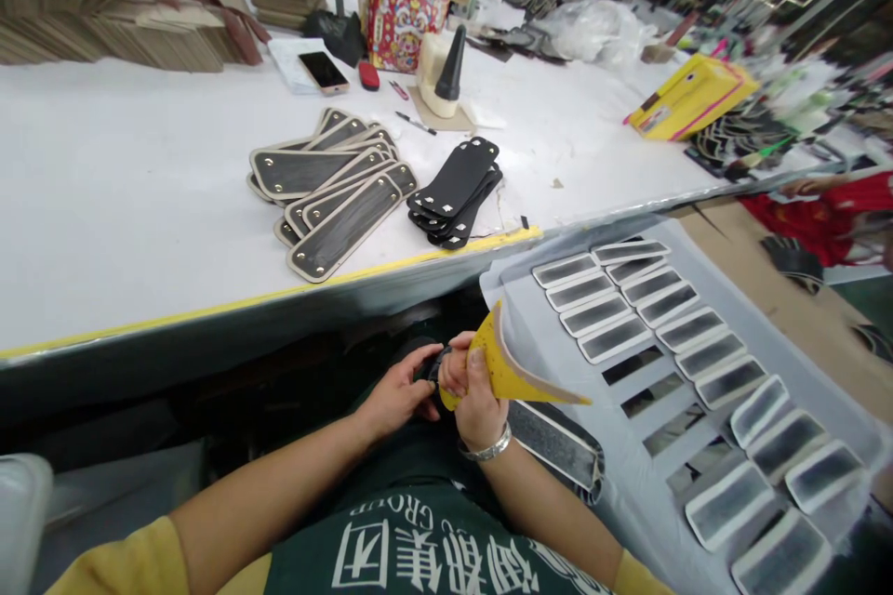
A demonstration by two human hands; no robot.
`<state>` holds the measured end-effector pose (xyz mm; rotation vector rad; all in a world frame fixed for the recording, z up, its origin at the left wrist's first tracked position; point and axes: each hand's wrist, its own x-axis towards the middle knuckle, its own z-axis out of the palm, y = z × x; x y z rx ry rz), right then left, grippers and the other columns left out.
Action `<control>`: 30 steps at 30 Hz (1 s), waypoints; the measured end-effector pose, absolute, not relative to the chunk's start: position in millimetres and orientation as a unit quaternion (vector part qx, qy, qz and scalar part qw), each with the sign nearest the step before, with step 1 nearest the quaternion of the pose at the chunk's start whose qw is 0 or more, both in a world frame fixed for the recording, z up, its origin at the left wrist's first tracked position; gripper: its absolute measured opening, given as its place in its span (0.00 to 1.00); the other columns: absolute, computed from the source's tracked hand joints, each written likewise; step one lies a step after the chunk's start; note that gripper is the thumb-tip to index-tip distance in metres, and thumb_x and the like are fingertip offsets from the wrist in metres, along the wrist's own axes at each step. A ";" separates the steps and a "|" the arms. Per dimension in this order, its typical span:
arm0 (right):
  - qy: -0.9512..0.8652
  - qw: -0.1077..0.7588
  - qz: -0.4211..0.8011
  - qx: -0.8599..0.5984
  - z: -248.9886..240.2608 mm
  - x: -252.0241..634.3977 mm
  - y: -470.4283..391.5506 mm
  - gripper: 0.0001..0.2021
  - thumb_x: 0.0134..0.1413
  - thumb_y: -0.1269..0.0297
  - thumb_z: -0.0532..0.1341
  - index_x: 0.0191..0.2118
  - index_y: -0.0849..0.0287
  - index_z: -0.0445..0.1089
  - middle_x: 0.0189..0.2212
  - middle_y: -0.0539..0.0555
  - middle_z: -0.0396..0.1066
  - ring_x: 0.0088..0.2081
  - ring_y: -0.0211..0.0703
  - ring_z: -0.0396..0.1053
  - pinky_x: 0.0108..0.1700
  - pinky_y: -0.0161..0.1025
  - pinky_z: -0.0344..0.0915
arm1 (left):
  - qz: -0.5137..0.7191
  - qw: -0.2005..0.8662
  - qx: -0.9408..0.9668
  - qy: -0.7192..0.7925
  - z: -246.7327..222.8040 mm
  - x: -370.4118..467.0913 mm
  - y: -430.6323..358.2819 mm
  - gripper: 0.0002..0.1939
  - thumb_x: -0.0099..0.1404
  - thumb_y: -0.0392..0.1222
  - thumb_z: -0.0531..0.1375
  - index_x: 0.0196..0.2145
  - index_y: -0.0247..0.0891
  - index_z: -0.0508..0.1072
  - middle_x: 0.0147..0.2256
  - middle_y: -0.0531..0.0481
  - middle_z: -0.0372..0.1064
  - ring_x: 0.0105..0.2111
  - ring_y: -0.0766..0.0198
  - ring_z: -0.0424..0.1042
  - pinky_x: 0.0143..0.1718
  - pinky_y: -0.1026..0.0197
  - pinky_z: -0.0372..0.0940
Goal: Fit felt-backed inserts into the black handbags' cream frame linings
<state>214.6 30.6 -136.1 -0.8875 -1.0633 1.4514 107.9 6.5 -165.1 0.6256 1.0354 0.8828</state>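
My right hand (478,395), with a silver band at its wrist, is wrapped round a curled yellow sheet (513,367) with a tan inner side. Beside it, my left hand (401,393) has its fingers at a small dark piece (436,372) near the sheet's lower end; whether it grips that piece cannot be made out. Below my right hand lies a dark strip with a pale border (558,442). On the white table ahead are a pile of dark panels with beige edges and metal studs (349,228) and a smaller stack of black panels (457,181).
A grey-blue sheet (516,274) at the right bears rows of pale-edged dark pieces (614,335). The table's yellow-taped edge (279,296) runs in front of me. Farther back are a phone (324,72), a red bag (401,9) and a yellow bag (690,98). A person's red sleeve (851,209) shows at right.
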 end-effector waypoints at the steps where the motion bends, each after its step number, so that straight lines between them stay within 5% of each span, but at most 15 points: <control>1: -0.461 0.535 0.602 -0.373 -138.3 215.0 28.9 0.13 0.60 0.51 0.52 0.38 0.56 0.63 0.17 0.42 0.48 0.17 0.32 0.46 0.21 0.33 0.50 | 0.400 0.733 0.288 0.470 -165.4 107.0 6.0 0.36 0.53 0.38 0.57 0.60 0.34 0.52 0.28 0.49 0.71 0.19 0.66 0.70 0.23 0.64 0.66; 9: -0.503 0.501 0.584 -0.394 -146.0 217.6 27.0 0.15 0.57 0.48 0.53 0.36 0.55 0.63 0.16 0.42 0.46 0.17 0.33 0.47 0.20 0.34 0.50 | 0.419 0.772 0.284 0.384 -187.4 98.8 5.8 0.37 0.55 0.40 0.61 0.60 0.37 0.53 0.36 0.45 0.73 0.23 0.64 0.73 0.27 0.62 0.68; 16: -0.518 0.486 0.612 -0.348 -143.0 214.5 28.0 0.13 0.59 0.51 0.52 0.36 0.55 0.63 0.16 0.42 0.46 0.17 0.33 0.46 0.21 0.34 0.48 | 0.422 0.760 0.312 0.383 -194.8 98.8 9.5 0.38 0.55 0.39 0.61 0.61 0.36 0.52 0.31 0.47 0.72 0.24 0.60 0.73 0.28 0.58 0.68; 23: -0.494 0.488 0.624 -0.358 -137.7 210.0 31.6 0.12 0.60 0.52 0.52 0.36 0.55 0.62 0.16 0.42 0.44 0.16 0.32 0.43 0.20 0.33 0.47 | 0.378 0.826 0.313 0.278 -205.1 84.0 10.9 0.47 0.53 0.34 0.63 0.64 0.42 0.41 0.33 0.49 0.73 0.33 0.60 0.75 0.39 0.56 0.67; 30: -0.529 0.436 0.576 -0.445 -145.7 204.6 35.4 0.13 0.60 0.51 0.52 0.38 0.56 0.63 0.18 0.43 0.50 0.18 0.32 0.49 0.20 0.32 0.51 | 0.352 0.851 0.299 0.252 -217.6 81.3 18.4 0.52 0.47 0.28 0.62 0.64 0.40 0.40 0.32 0.48 0.75 0.32 0.57 0.76 0.34 0.60 0.67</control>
